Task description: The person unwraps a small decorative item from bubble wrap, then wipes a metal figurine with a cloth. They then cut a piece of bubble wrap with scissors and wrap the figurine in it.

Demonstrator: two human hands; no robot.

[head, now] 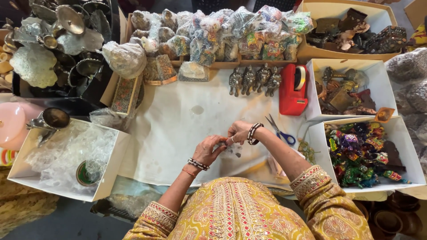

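My left hand (208, 149) and my right hand (239, 131) meet over the white table cover (178, 124), fingers pinched together on a small clear plastic packet (231, 149) with a dark little piece inside. What exactly the piece is cannot be made out. Both wrists carry beaded bangles, and the sleeves are yellow with red embroidery. Blue-handled scissors (279, 130) lie just right of my right hand.
A red tape dispenser (291, 91) and several small metal figurines (253, 80) stand behind the hands. White boxes on the right hold colourful trinkets (360, 155) and brass items (342, 91). A white box of clear bags (66, 155) sits left. Wrapped packets (222, 35) fill the back.
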